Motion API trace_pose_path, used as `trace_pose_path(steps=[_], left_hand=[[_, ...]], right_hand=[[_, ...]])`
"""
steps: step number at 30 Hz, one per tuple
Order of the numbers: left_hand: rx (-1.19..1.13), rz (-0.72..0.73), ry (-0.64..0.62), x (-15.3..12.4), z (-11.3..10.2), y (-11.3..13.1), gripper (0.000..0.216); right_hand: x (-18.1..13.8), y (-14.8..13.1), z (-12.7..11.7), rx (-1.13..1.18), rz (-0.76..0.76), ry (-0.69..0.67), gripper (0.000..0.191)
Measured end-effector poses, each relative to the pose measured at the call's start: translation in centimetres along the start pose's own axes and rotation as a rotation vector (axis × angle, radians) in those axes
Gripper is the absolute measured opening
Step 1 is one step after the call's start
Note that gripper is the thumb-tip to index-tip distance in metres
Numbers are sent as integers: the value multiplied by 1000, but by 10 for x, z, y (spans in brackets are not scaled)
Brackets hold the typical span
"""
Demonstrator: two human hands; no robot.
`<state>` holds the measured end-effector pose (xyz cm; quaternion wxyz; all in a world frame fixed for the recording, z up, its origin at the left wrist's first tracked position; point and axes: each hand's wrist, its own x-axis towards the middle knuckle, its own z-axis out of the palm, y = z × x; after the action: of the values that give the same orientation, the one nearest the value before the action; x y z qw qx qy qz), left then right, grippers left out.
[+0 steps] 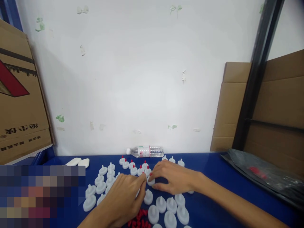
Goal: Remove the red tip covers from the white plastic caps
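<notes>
My left hand is closed in a pinch, with a small red cap showing at its fingertips. Opposite it, my right hand curls its thumb and fingers around a white nozzle lid that stands on the table; red shows at the top of its nozzle. Just behind both hands is a group of white lids with red tips. Bare white lids stand in front of my right hand, and others are left of my left hand. Loose red caps lie in a pile near my left wrist.
On the blue table, a water bottle lies against the wall. Two white rounded pieces sit at the back left. A dark plastic bag with something red lies right. Cardboard boxes flank the table. The lower left corner is blurred out.
</notes>
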<state>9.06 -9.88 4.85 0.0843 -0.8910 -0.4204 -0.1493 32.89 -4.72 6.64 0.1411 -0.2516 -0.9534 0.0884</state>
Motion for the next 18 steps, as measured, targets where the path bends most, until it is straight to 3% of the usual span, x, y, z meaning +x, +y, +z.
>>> trace_pose_path(steps=[9,16,18], left_hand=[[-101,-88,127,0,5,1,20],[-146,-9,49,0,9,4,28],[-191,-10,52,0,6,5,34]], right_hand=[[-1,-20,-14,-41,74,90,16],[1,-43,-14,-40,69,46,33],[2,-39,-13,-49,47,30,24]])
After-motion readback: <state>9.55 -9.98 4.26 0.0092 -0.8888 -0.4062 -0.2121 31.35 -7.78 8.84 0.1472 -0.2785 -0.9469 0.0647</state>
